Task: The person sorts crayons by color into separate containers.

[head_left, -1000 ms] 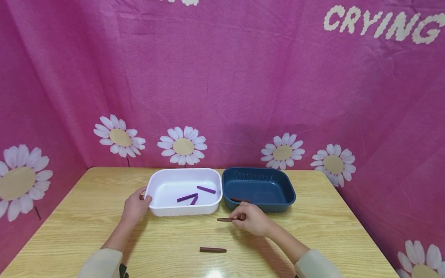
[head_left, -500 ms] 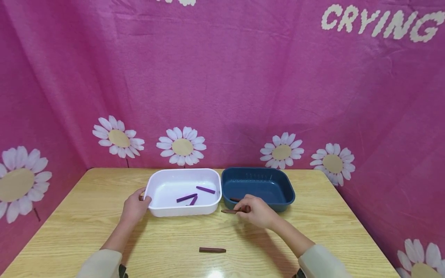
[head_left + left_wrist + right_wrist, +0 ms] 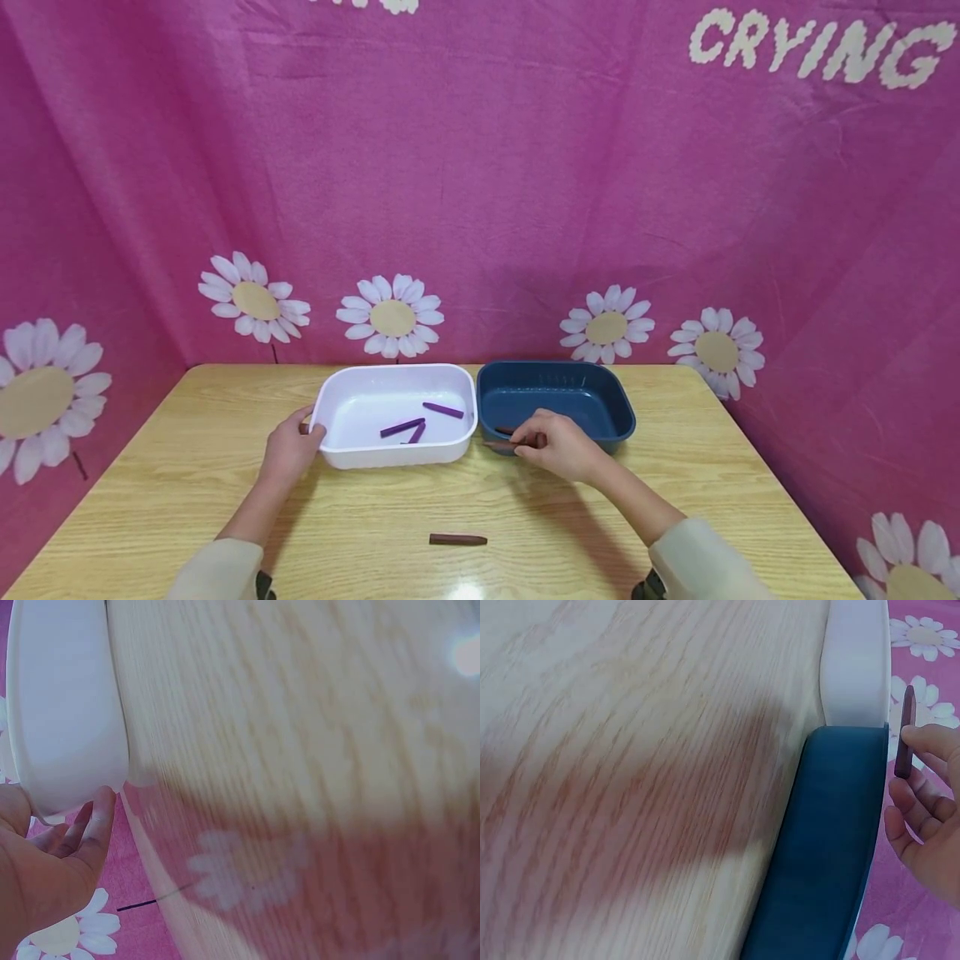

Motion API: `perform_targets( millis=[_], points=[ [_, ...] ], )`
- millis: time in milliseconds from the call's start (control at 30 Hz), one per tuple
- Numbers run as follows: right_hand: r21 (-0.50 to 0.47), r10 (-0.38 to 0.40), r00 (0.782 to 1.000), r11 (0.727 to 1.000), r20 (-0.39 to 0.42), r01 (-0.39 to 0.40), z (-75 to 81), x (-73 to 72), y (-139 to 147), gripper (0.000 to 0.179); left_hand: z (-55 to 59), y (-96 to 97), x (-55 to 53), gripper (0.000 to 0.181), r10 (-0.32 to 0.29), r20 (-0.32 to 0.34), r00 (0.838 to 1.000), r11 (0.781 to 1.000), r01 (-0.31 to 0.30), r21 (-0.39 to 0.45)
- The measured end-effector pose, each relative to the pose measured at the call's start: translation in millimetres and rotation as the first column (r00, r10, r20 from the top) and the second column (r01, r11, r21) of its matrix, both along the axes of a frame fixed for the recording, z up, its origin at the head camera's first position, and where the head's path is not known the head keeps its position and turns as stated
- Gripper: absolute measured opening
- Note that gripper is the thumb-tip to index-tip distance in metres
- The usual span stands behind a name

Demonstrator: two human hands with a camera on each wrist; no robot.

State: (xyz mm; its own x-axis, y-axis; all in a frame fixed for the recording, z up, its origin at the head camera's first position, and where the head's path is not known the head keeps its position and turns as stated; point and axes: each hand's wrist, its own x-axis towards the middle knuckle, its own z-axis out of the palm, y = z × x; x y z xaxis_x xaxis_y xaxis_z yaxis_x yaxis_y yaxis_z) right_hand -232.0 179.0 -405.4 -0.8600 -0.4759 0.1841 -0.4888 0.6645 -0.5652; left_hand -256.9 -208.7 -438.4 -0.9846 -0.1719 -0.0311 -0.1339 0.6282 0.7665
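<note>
My left hand (image 3: pixel 291 447) grips the left end of the white plastic tray (image 3: pixel 393 456), thumb at the rim and fingers along the outside. In that tray lie several purple crayons (image 3: pixel 442 410). Between thumb and fingers, my right hand (image 3: pixel 561 447) pinches a brown crayon (image 3: pixel 906 735) at the front rim of the dark blue tray (image 3: pixel 622 437). Inside the blue tray another brown crayon (image 3: pixel 505 431) shows in part, the rest hidden by the hand. A further brown crayon (image 3: pixel 458 540) lies on the table, nearer the front.
Both trays stand side by side, touching, toward the back of the wood-grain table (image 3: pixel 360 533). Behind and at both sides hangs a pink cloth (image 3: pixel 465 183) with white daisies. A bright light reflection shows at the table's front.
My right hand has moved away from me and slightly right, carrying the brown crayon from in front of the blue tray up to its rim. The left hand stays on the white tray.
</note>
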Motion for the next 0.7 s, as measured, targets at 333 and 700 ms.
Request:
perform_targets(
  millis=[333,700],
  points=[
    [0.014,-0.023,1.000,1.000,-0.017,0.024,-2.6,-1.9,9.7,0.010,-2.1,0.1,-0.4,0.053,0.000,-0.017,1.000,1.000,-0.001,-0.014],
    [0.031,-0.083,0.996,0.996,-0.038,0.084,2.3,-8.9,19.5,0.011,-2.4,-0.9,-1.2,0.053,-0.005,-0.016,1.000,1.000,0.005,-0.009]
  ],
)
